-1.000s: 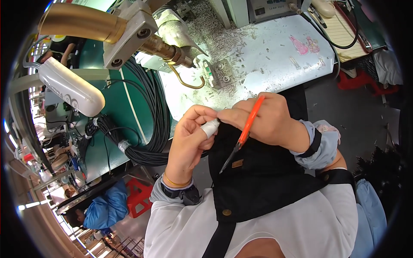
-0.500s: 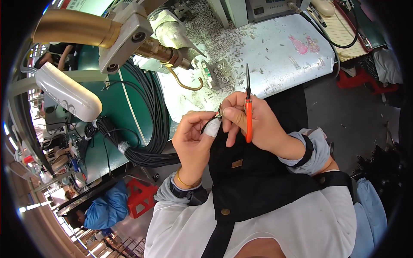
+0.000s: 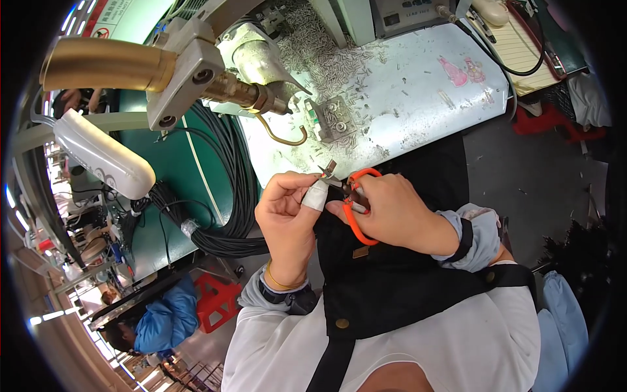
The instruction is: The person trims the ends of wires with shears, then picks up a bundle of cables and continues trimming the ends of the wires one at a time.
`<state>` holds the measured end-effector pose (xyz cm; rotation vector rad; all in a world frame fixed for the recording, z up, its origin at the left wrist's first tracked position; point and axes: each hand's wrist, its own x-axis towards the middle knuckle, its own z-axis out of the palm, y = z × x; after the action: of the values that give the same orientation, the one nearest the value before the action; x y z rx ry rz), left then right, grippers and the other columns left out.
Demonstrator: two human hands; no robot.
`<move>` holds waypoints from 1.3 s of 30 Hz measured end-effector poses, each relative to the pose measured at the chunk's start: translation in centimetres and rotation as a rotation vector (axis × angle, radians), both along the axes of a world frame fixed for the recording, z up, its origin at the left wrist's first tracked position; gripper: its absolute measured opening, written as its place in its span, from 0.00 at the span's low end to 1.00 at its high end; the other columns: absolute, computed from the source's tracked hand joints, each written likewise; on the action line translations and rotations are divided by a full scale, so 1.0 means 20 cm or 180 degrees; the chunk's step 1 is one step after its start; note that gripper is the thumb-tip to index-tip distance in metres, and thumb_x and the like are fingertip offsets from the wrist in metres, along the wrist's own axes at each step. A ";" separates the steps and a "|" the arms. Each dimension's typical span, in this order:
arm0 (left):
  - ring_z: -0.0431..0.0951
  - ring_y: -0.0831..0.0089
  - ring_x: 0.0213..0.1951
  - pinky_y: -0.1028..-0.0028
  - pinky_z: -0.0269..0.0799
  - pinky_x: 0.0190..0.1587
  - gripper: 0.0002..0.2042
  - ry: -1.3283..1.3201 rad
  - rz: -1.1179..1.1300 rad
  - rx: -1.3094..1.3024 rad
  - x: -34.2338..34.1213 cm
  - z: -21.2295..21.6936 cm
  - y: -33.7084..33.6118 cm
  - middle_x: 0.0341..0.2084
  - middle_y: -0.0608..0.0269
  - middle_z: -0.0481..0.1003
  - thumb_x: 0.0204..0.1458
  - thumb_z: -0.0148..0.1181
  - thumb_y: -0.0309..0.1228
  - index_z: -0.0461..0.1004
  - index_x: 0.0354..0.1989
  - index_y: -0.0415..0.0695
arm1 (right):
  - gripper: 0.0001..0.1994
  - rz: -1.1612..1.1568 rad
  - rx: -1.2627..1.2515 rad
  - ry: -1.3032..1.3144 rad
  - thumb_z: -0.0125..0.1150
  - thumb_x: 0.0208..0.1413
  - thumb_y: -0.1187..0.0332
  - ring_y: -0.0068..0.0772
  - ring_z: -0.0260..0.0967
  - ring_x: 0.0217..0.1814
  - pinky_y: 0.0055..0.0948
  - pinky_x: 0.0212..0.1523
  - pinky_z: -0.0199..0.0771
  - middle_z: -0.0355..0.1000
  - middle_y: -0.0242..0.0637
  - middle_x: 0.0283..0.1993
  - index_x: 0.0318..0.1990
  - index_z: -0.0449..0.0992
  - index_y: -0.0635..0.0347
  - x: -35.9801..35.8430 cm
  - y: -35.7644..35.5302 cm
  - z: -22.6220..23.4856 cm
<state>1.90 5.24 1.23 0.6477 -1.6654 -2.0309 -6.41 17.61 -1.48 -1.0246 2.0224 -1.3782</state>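
Observation:
My left hand (image 3: 284, 209) is closed in a pinch, its thumb wrapped in white tape (image 3: 315, 195). Between thumb and forefinger it holds the end of a thin black cable, with small coloured wires (image 3: 324, 174) just showing; most of the cable is hidden by the fingers. Orange-handled pliers (image 3: 356, 230) with narrow pointed jaws are in my right hand (image 3: 401, 212), their handles spread apart. The jaws reach left to the wire end, by a small metal piece (image 3: 331, 166). Whether they touch the wires I cannot tell.
A small metal fixture (image 3: 336, 121) and many loose metal pieces (image 3: 320, 59) lie on the white worktop (image 3: 418, 98). Above its left side hang a brass-coloured nozzle (image 3: 255, 98) and a white lamp (image 3: 104, 153). Coiled black cable (image 3: 228, 183) lies at left, near a red stool (image 3: 215, 302).
My right hand has turned the pliers from pointing away to pointing left, and their handles have spread. The jaws have come to the wire end, and my right fingers have left it.

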 end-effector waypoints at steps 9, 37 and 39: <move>0.53 0.90 0.14 0.86 0.44 0.14 0.05 -0.0075 -0.0466 0.1339 -0.21 -0.06 -0.23 0.17 0.74 0.63 0.47 0.53 0.20 0.68 0.33 0.40 | 0.11 -0.0444 -0.0734 -0.2262 0.54 0.52 0.65 0.17 0.59 0.13 0.20 0.13 0.57 0.61 0.27 0.14 0.23 0.64 0.61 -0.10 -0.03 0.06; 0.68 0.84 0.28 0.87 0.61 0.31 0.07 -0.1177 -0.1064 0.0522 0.14 0.09 -0.04 0.25 0.66 0.69 0.40 0.58 0.18 0.70 0.30 0.35 | 0.06 -0.0002 -0.0587 -0.1812 0.51 0.52 0.70 0.13 0.58 0.18 0.16 0.18 0.57 0.62 0.29 0.21 0.27 0.65 0.62 -0.13 0.00 0.04; 0.69 0.83 0.31 0.86 0.62 0.34 0.08 -0.1094 -0.1166 0.0427 0.16 0.08 -0.04 0.27 0.66 0.69 0.41 0.57 0.17 0.69 0.31 0.35 | 0.07 0.0214 -0.0450 -0.1495 0.52 0.51 0.70 0.13 0.58 0.19 0.16 0.19 0.57 0.63 0.29 0.21 0.26 0.66 0.62 -0.08 0.03 0.02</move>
<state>5.10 4.36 2.87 0.8258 -1.9726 -2.4126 -8.03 18.29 -1.18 -0.7288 1.5532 -1.5695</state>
